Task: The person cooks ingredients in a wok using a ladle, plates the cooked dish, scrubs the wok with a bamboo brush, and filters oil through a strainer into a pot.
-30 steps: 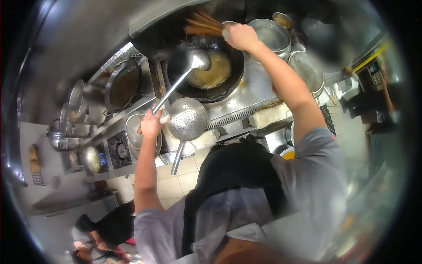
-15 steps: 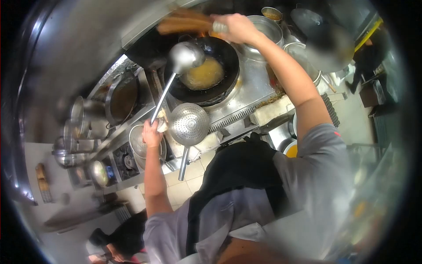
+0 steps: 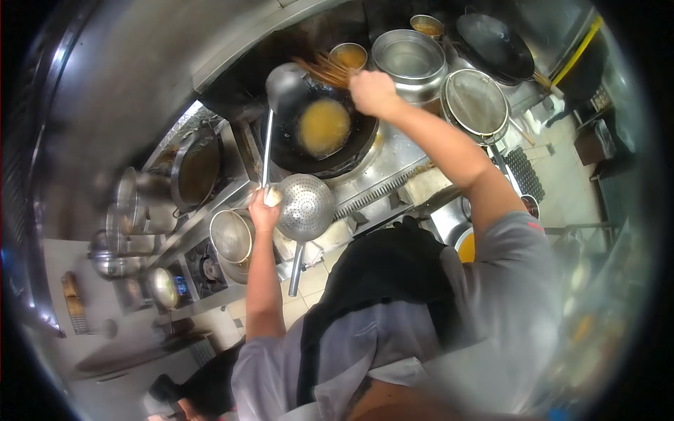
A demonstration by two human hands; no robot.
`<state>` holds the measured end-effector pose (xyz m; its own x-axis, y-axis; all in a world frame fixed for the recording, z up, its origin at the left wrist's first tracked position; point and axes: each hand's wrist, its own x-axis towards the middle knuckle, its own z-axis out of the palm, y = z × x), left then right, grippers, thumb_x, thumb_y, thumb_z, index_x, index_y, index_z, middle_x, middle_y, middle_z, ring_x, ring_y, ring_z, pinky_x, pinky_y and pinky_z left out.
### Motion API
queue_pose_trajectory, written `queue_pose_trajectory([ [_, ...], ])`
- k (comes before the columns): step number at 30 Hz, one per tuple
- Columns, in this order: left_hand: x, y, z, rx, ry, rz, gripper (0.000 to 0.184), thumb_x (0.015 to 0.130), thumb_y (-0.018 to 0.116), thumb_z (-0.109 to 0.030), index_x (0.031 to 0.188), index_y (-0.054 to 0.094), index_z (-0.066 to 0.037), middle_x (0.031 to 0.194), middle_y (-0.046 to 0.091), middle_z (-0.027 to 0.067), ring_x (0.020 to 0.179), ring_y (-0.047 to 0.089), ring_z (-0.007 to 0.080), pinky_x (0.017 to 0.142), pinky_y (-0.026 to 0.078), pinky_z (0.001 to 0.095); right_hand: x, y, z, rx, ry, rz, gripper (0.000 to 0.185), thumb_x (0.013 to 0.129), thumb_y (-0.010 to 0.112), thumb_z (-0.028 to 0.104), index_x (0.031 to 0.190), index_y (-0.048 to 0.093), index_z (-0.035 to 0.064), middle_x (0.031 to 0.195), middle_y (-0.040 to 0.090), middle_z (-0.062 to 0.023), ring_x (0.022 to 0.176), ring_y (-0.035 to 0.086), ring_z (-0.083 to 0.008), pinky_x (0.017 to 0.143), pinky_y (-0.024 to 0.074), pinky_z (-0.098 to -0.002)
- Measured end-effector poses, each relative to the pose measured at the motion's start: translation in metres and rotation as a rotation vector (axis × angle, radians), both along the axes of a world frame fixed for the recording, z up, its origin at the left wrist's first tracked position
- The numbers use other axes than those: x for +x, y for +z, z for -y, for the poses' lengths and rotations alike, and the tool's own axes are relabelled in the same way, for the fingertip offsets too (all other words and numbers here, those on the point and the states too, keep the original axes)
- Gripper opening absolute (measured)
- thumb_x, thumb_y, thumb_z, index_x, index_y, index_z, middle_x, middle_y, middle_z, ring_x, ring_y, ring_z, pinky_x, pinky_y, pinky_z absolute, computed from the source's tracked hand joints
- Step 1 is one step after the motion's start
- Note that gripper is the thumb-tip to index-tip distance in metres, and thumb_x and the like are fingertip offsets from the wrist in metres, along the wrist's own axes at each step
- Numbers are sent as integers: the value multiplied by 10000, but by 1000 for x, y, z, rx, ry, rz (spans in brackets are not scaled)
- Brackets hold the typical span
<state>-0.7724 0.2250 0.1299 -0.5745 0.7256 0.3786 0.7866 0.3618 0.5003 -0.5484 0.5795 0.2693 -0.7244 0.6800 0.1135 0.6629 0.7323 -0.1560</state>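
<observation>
My left hand (image 3: 264, 214) is closed around the handle of a long metal ladle (image 3: 286, 85), with a bit of whitish cloth (image 3: 272, 197) at the grip. The ladle's bowl hangs over the left back rim of a black wok (image 3: 289, 156). Yellowish liquid (image 3: 324, 128) pools inside the wok. A bamboo wok brush (image 3: 324, 71) is gripped in my right hand (image 3: 374, 93), its bristles pointing left over the wok's back edge. Close to my left hand lies a perforated skimmer (image 3: 306, 208), handle toward me.
Behind the wok stand a small bowl of orange-brown liquid (image 3: 349, 56) and a large metal pot (image 3: 408, 57). On the right are a mesh strainer (image 3: 477, 104) and a second wok (image 3: 495, 48). Another strainer (image 3: 231, 236) sits left. Another person (image 3: 207, 382) is at lower left.
My right hand has brought the brush down and nearer, from behind the wok to its back rim. My left hand has shifted right, and the ladle stands more upright with its bowl farther left.
</observation>
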Motion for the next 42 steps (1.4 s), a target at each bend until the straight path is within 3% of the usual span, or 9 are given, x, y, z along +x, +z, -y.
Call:
queue_pose_trajectory([
  [3, 2, -18, 13, 99, -47, 96, 303, 690, 728, -118, 982, 681, -54, 922, 675, 168, 874, 654, 375, 781, 519, 426, 24, 16, -8, 2, -50, 36, 491, 849, 604, 173, 1305, 519, 11, 1024, 688, -176, 851, 707, -336, 733, 570, -438],
  [7, 19, -3, 11, 36, 1, 249, 317, 696, 698, -85, 1011, 689, -53, 886, 692, 167, 835, 677, 346, 776, 527, 386, 30, 34, 41, 50, -38, -491, 605, 823, 663, 209, 1375, 472, 47, 1018, 662, -206, 823, 682, -373, 737, 558, -470],
  [11, 21, -11, 14, 77, 10, 520, 304, 703, 665, -33, 1005, 695, -35, 857, 718, 83, 777, 665, 147, 735, 519, 311, -11, -29, -7, -52, 49, 132, 425, 853, 557, 121, 1257, 560, -10, 1026, 704, -175, 899, 711, -313, 758, 575, -403],
  [17, 3, -24, 27, 96, -32, 609, 281, 710, 657, 3, 987, 695, -14, 835, 709, 45, 740, 629, 106, 708, 509, 280, 26, 37, 38, 48, -45, -466, 437, 846, 546, 109, 1275, 557, 26, 985, 701, -174, 862, 710, -313, 749, 569, -412],
  [21, 16, -15, 29, 151, -39, 677, 234, 712, 679, -25, 945, 698, -20, 812, 698, 43, 729, 617, 94, 699, 502, 271, -7, -1, 1, -3, 89, 170, 298, 850, 555, 112, 1114, 672, 37, 1008, 708, -184, 938, 705, -316, 791, 566, -410],
  [23, 7, -14, 38, 21, -39, 528, 256, 751, 655, 30, 999, 685, -26, 890, 695, 37, 778, 628, 118, 712, 501, 275, 1, -15, -25, -63, 56, 154, 246, 854, 570, 145, 1029, 702, 32, 1050, 703, -187, 974, 697, -326, 820, 562, -407],
  [26, 10, -8, 46, -23, -76, 82, 259, 721, 729, -136, 969, 703, -65, 890, 663, 169, 846, 650, 362, 754, 527, 416, 3, -13, -44, -53, -73, 7, 283, 850, 595, 193, 1077, 690, 53, 1074, 695, -190, 992, 685, -344, 840, 554, -426],
  [32, 1, 4, 38, -488, 32, -208, 362, 674, 725, -129, 1034, 689, -124, 1064, 621, 166, 896, 648, 363, 772, 532, 462, -58, -28, -81, -68, 238, 107, 403, 799, 582, 187, 1194, 661, 209, 1158, 674, -135, 1079, 640, -328, 904, 523, -442],
  [42, -19, 3, 20, -763, -49, -336, 355, 673, 715, -106, 1015, 643, -171, 1074, 580, 140, 977, 635, 330, 746, 557, 454, -168, -127, -69, -129, 474, 293, 441, 745, 619, 173, 1182, 671, 195, 1178, 668, -117, 1109, 625, -320, 915, 513, -427],
])
